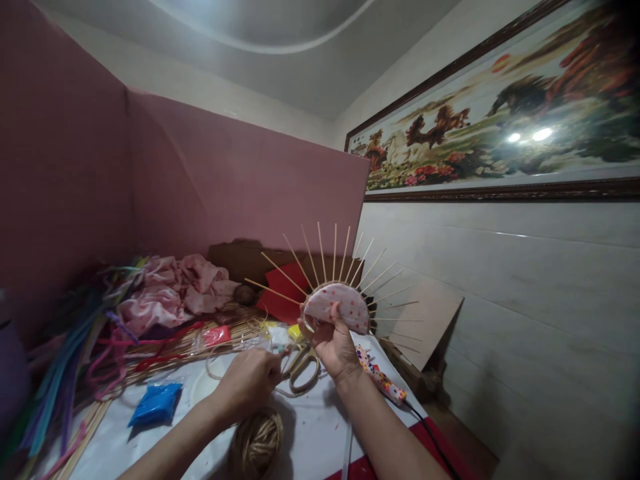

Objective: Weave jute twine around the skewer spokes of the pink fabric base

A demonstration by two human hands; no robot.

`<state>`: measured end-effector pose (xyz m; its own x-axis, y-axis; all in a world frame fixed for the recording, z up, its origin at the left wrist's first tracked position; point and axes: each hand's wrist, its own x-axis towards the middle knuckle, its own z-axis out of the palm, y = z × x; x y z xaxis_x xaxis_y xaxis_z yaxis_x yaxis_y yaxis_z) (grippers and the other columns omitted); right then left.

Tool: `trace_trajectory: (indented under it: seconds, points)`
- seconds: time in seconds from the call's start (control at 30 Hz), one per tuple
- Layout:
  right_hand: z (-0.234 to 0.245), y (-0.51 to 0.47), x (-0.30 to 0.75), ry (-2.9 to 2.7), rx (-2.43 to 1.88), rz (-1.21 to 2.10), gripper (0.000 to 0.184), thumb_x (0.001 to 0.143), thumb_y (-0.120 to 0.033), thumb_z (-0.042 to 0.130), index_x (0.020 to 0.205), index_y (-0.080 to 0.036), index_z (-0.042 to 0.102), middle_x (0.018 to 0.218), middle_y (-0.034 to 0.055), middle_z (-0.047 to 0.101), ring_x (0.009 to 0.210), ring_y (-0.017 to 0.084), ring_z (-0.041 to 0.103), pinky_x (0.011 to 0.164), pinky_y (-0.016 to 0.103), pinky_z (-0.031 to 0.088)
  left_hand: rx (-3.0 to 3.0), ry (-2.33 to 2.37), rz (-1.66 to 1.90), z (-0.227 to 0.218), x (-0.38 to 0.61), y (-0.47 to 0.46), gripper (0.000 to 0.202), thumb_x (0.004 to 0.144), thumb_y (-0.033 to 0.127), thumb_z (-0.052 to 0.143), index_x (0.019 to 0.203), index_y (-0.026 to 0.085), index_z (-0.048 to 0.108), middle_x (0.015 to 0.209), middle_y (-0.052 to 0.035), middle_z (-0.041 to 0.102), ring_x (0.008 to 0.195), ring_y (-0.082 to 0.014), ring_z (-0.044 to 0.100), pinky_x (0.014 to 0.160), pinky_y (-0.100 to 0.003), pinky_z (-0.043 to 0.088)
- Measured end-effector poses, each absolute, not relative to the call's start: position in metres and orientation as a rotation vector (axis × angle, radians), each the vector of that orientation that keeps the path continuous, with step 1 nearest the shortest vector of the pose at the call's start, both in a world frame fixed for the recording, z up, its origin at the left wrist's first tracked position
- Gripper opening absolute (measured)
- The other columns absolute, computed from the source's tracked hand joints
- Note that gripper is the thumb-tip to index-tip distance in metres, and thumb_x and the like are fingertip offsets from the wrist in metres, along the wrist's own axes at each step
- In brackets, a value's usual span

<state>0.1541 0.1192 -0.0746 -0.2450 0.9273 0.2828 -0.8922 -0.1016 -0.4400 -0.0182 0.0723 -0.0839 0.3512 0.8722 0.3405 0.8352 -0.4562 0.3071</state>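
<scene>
My right hand [333, 343] holds up a half-round piece covered in pink spotted fabric [336, 308], thumb on its face. Thin wooden sticks [335, 250] fan out from its curved, brown-edged rim. My left hand [253, 377] is closed in a pinch to the left of it, above the table. Strands of brown twine [213, 370] show beside this hand and seem to pass into its fingers, which are partly hidden. Just below lies a ball of twine [257, 443]. Scissors with gold-coloured handles [304, 370] rest between my two hands.
A blue packet [156, 404] lies on the white tabletop [120, 440] at left. Colourful pipe cleaners [60, 380], crumpled pink fabric [175, 290] and bundled sticks crowd the far left. A patterned glue gun [383, 380] with a cord lies right. Pink panels [240, 173] stand behind.
</scene>
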Motion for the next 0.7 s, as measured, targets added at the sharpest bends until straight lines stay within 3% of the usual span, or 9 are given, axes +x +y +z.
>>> trace_trajectory:
  seconds: [0.17, 0.3, 0.53, 0.7]
  points:
    - [-0.075, 0.114, 0.147, -0.649, -0.083, 1.716, 0.031, 0.072, -0.037, 0.064, 0.096, -0.019, 0.060, 0.089, 0.0040, 0.068, 0.085, 0.019, 0.062, 0.074, 0.039, 0.050, 2.009, 1.344, 1.177, -0.077, -0.022, 0.083, 0.029, 0.075, 0.039, 0.049, 0.082, 0.016, 0.064, 0.082, -0.0083, 0.065, 0.077, -0.0193, 0.056, 0.068, -0.028, 0.039]
    - [-0.079, 0.105, 0.136, -0.680, -0.085, 1.770, 0.028, 0.073, -0.037, 0.064, 0.094, -0.019, 0.060, 0.085, 0.0032, 0.069, 0.082, 0.018, 0.062, 0.073, 0.036, 0.050, 1.542, 1.078, 1.367, -0.064, -0.015, 0.075, 0.036, 0.072, 0.040, 0.055, 0.096, 0.014, 0.060, 0.096, -0.0093, 0.065, 0.088, -0.0194, 0.056, 0.073, -0.028, 0.041]
    - [-0.092, 0.097, 0.119, -0.660, -0.171, 1.753, 0.025, 0.070, -0.032, 0.067, 0.093, -0.023, 0.060, 0.084, -0.0017, 0.068, 0.080, 0.013, 0.061, 0.065, 0.026, 0.051, 1.318, 0.896, 1.380, -0.058, -0.011, 0.069, 0.022, 0.058, 0.028, 0.071, 0.072, 0.011, 0.067, 0.068, -0.0047, 0.067, 0.064, -0.0134, 0.057, 0.067, -0.025, 0.042]
    - [-0.095, 0.102, 0.121, -0.636, -0.210, 1.736, 0.021, 0.070, -0.033, 0.066, 0.088, -0.023, 0.060, 0.077, -0.0033, 0.067, 0.069, 0.011, 0.061, 0.055, 0.023, 0.048, 1.305, 0.961, 1.385, -0.061, -0.012, 0.072, 0.019, 0.058, 0.028, 0.071, 0.064, 0.010, 0.066, 0.058, -0.0036, 0.064, 0.055, -0.0113, 0.055, 0.059, -0.023, 0.041]
